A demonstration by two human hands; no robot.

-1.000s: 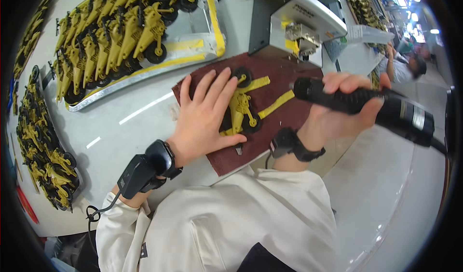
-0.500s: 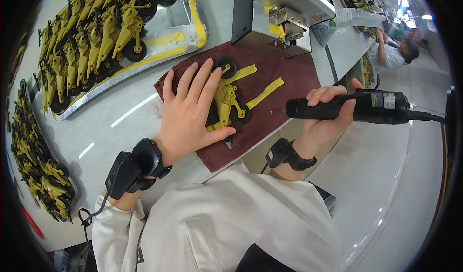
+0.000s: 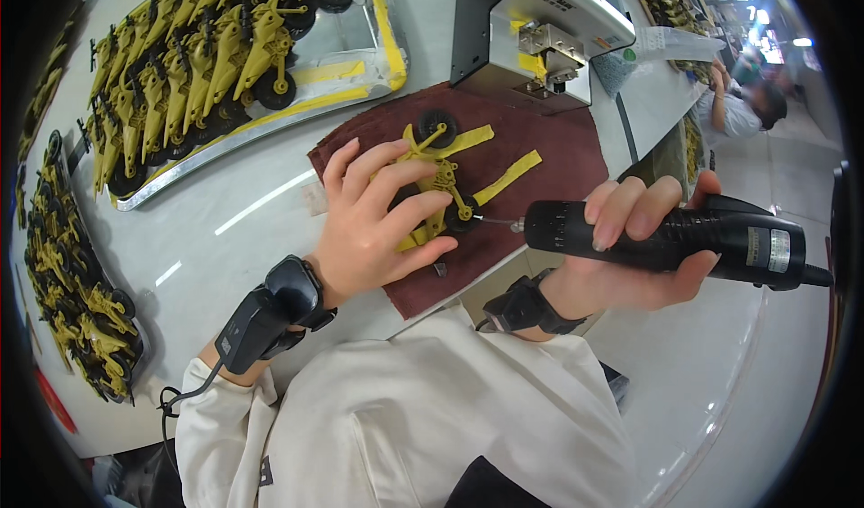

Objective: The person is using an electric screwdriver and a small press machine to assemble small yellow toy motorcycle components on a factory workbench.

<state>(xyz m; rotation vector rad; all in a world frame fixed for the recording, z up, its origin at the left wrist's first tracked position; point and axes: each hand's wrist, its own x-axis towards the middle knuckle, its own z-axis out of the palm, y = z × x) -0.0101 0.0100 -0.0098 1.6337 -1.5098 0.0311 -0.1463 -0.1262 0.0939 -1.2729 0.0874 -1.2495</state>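
Note:
A toy motorcycle [image 3: 445, 178] in yellow plastic with black wheels lies on a dark red cloth [image 3: 360, 130]. Over its left side rests my left hand [image 3: 367, 233], fingers bent and thumb low, holding it against the cloth; part of the toy is hidden beneath. My right hand [image 3: 612, 283] is wrapped round a black corded electric screwdriver [image 3: 738, 242], held nearly level. The thin bit [image 3: 495, 220] points left, its tip at the toy's near wheel [image 3: 462, 213]; whether it sits in a screw I cannot tell.
Two yellow tape strips [image 3: 508, 179] lie right of the toy. A tray [image 3: 171, 184] of similar toys stands far left, another batch [image 3: 76, 283] nearer left. Behind the cloth is a white-and-black machine [image 3: 504, 67] with a metal head. A person [image 3: 742, 107] sits at the far right.
The screwdriver has turned and its bit now reaches the toy's near wheel. My left hand's fingers have gone from spread flat to bent over the toy. The view has shifted slightly.

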